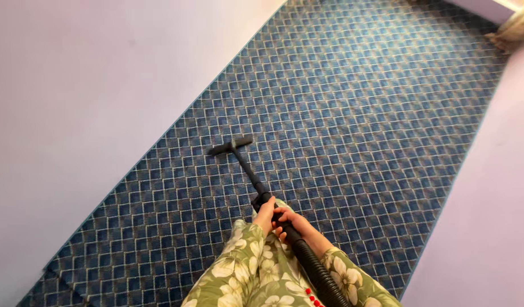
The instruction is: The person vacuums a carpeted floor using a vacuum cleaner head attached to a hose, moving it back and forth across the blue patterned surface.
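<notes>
Presently: left hand [266,215] and right hand [291,223], fingers wrapped around black vacuum wand [251,173] at lower centre; floor nozzle [231,145] rests mid-frame on blue diamond-patterned carpet [358,113]; ribbed hose [318,270] trails below.

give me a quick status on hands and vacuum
Left hand and right hand both gripping vacuum wand. Nozzle flat on blue carpet. Nothing ahead of it.
</notes>
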